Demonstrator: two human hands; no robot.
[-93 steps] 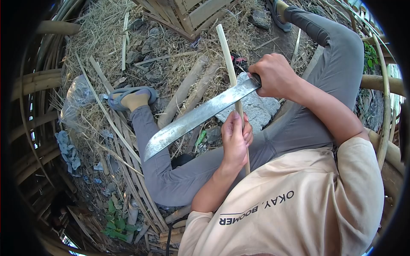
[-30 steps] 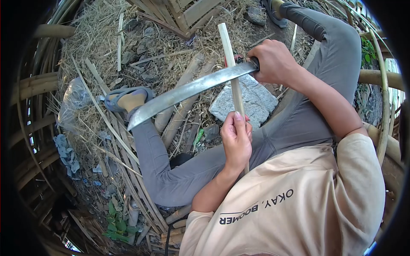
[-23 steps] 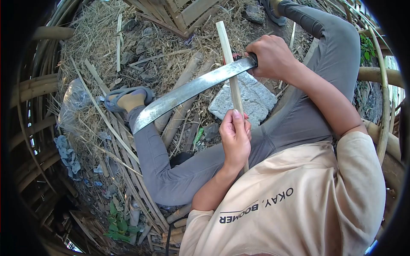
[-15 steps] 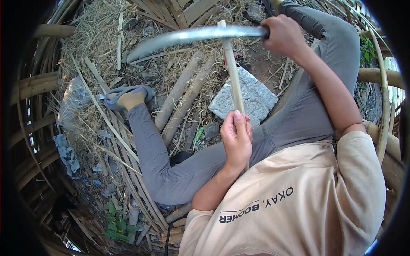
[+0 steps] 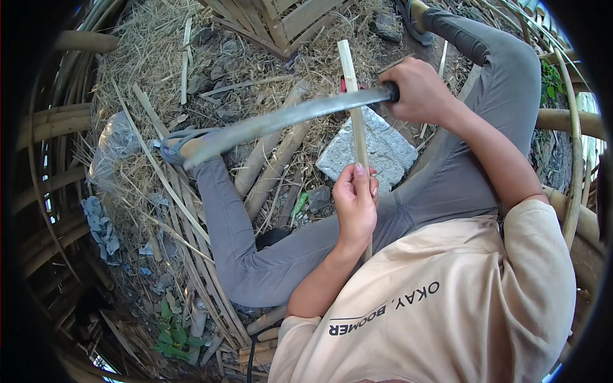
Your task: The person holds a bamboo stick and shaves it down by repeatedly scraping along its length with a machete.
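Observation:
Near the middle of the head view, my left hand (image 5: 356, 203) pinches a pale bamboo strip (image 5: 359, 137) between thumb and fingers. The strip points away from me, its far end raised up the view and its near end running down by my shirt. My right hand (image 5: 418, 91) is wrapped around the dark handle of a long, slightly curved machete (image 5: 274, 122). Its blurred blade crosses the strip above my left hand, tip toward my left foot. Behind the strip, a rough pale stone block (image 5: 389, 153) lies on the ground between my legs.
Two bamboo poles (image 5: 271, 169) lie beside the stone. Long split strips (image 5: 191, 220) run along my left leg. A wooden slatted crate (image 5: 284, 32) stands ahead on the straw. Clear plastic (image 5: 116, 147) and a bamboo frame (image 5: 54, 124) are on the left.
My right hand has brought the machete down the view, closer to my left hand along the strip. My left hand keeps its hold in nearly the same place.

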